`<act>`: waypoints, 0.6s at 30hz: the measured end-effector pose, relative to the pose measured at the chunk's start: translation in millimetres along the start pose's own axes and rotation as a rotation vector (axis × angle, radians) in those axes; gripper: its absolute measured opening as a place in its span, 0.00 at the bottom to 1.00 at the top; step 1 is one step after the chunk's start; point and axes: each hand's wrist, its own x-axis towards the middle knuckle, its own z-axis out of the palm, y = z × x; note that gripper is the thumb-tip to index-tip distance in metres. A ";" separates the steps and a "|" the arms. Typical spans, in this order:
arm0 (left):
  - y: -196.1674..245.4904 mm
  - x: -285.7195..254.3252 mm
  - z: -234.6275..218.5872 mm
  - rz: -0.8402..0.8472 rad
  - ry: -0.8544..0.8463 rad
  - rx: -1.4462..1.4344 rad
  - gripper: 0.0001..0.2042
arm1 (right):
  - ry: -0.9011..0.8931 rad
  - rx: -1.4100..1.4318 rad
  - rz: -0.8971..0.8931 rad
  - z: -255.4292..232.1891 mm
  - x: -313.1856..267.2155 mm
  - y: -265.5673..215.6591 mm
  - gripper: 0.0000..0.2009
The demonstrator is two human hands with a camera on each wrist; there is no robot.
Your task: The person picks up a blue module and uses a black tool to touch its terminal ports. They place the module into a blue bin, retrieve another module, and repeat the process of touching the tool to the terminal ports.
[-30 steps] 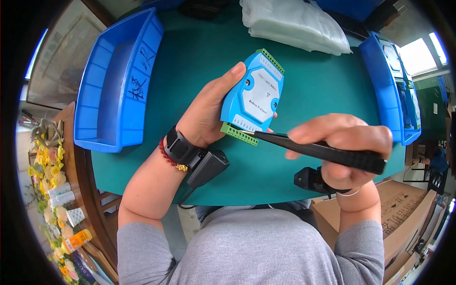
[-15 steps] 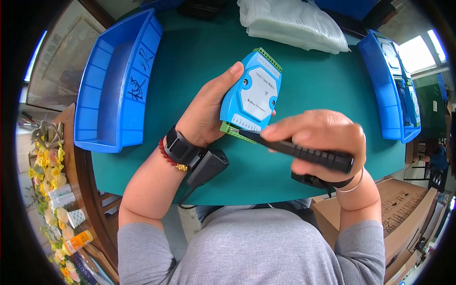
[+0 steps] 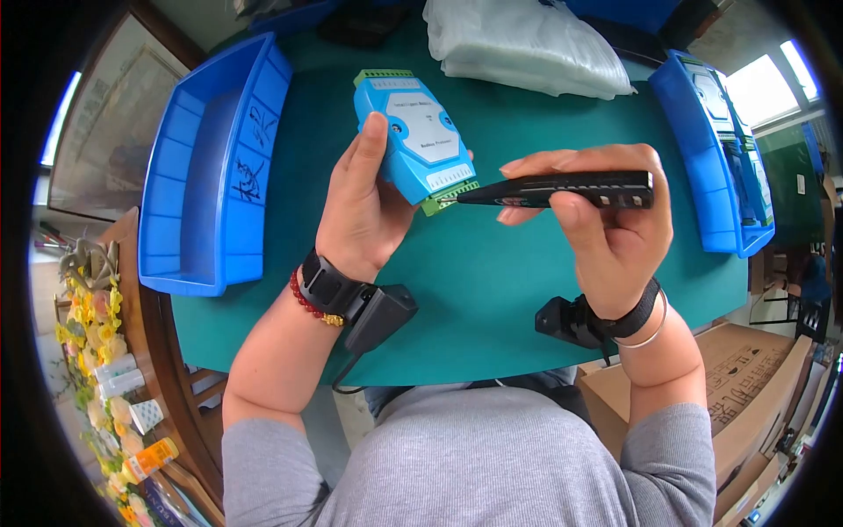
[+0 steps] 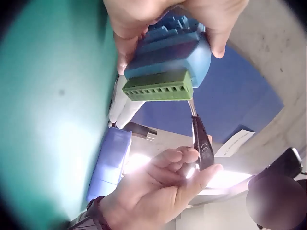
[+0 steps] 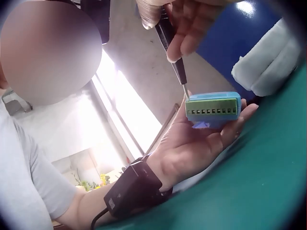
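My left hand (image 3: 356, 211) grips a blue module (image 3: 425, 139) above the table, thumb along its near side. The module has a pale label face and a green screw terminal block (image 3: 383, 74) on its far end. Another green terminal block (image 4: 158, 87) at the near end shows its row of square openings in the left wrist view. My right hand (image 3: 619, 237) pinches a black-handled screwdriver (image 3: 553, 186) between thumb and fingers. In the right wrist view its thin metal shaft (image 5: 186, 91) meets the top of the terminal block at one end of the row.
A blue bin (image 3: 237, 220) stands at the left of the green table (image 3: 492, 307). Another blue bin (image 3: 720, 202) on the right contains several similar modules. White foam bags (image 3: 527, 53) lie at the back. A cardboard box (image 3: 746, 369) sits below the table's right side.
The left hand has turned the module and shifted it left and away from the body. The right hand has followed with the screwdriver, its handle now nearly level across the head view.
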 end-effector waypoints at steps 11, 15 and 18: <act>0.9 -2.7 4.1 -0.004 -0.007 0.055 0.33 | -0.208 -0.064 -0.122 -9.6 6.4 4.3 0.13; 0.8 -1.8 4.0 0.007 -0.004 0.085 0.32 | -0.212 -0.068 -0.106 -11.5 5.9 3.9 0.14; 2.3 -3.8 6.7 0.034 0.010 0.128 0.31 | -0.075 0.047 0.034 -8.4 5.3 4.3 0.14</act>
